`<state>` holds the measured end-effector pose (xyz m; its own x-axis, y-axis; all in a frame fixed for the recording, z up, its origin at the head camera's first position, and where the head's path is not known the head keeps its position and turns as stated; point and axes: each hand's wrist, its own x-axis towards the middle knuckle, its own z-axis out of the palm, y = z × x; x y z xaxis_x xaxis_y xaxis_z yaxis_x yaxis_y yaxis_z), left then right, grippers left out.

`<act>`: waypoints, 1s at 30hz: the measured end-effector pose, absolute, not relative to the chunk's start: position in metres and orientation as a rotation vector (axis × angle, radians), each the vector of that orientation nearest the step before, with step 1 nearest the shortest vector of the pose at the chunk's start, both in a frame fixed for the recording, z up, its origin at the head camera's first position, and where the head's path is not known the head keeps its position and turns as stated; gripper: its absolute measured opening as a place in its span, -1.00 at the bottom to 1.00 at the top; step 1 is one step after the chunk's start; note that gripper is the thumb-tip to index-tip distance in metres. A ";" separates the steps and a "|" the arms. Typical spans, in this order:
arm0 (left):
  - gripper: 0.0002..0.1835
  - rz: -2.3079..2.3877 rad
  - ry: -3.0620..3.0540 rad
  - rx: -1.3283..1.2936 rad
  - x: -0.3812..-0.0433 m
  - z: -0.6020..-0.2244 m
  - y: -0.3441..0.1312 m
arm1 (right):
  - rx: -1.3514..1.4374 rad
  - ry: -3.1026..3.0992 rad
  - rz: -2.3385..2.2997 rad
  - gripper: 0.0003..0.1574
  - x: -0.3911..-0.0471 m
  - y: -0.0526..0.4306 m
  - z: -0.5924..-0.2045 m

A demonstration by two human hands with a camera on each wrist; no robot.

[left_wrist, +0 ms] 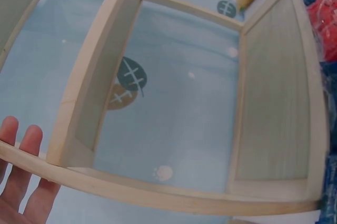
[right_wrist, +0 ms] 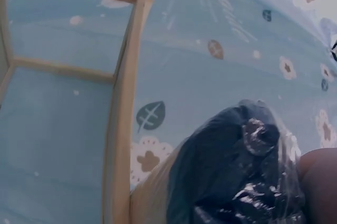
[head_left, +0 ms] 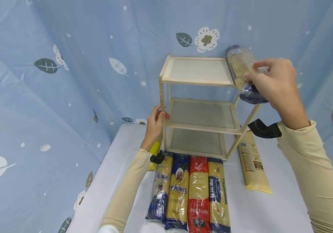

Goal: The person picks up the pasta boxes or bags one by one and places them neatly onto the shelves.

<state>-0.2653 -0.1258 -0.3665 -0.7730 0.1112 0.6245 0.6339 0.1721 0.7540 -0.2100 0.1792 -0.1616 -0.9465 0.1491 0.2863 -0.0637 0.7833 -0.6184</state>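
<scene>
A small three-tier wooden shelf (head_left: 199, 82) stands upright on a white surface. My left hand (head_left: 155, 121) grips its left front post near the middle tier, and in the left wrist view the fingers (left_wrist: 32, 139) pass behind the wood. With thumb and fingers, my right hand (head_left: 278, 82) holds a pack of spaghetti (head_left: 237, 66) by its upper side, at the right end of the top tier. That pack is slightly blurred, and whether it touches the tier I cannot tell. Its dark blue wrapped end (right_wrist: 231, 166) points towards me in the right wrist view.
Several pasta packs lie side by side before the shelf, among them a red one (head_left: 198, 194) and a blue-labelled one (head_left: 219, 194). Another pasta pack (head_left: 253, 165) lies right of the shelf. A yellow item (head_left: 155, 149) is partly hidden by the left wrist. Behind hangs a blue patterned curtain (head_left: 120, 38).
</scene>
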 end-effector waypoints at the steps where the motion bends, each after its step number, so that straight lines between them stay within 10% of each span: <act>1: -0.69 -1.640 -2.037 -0.695 -0.265 -0.367 -0.126 | -0.056 -2.660 0.938 -0.33 -0.210 0.178 -0.162; 30: -0.68 -1.718 -2.044 -0.662 -0.267 -0.369 -0.124 | 0.267 -2.664 0.672 -0.29 -0.195 0.159 -0.185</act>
